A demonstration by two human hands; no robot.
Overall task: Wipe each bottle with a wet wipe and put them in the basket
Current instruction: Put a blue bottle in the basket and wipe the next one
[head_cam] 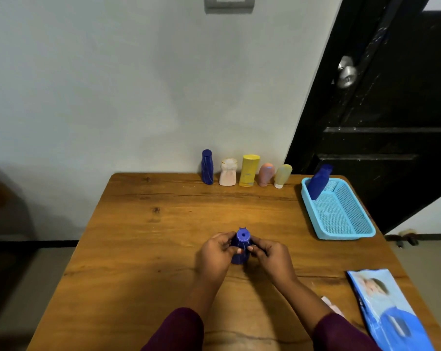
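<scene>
Gripping a small dark blue plastic bottle [242,239] from both sides, the left hand [215,257] and the right hand [270,259] hold it upright at the middle of the brown wooden table [151,249]. A second dark blue bottle [319,182] leans in the far corner of the light blue mesh basket [312,216]. On the blue wet-wipe pack [386,307] and on every bottle, the writing is too blurred to read.

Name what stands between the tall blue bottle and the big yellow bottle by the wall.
A pale pinkish-white bottle, between tall blue bottle and big yellow bottle, in head view.
</scene>
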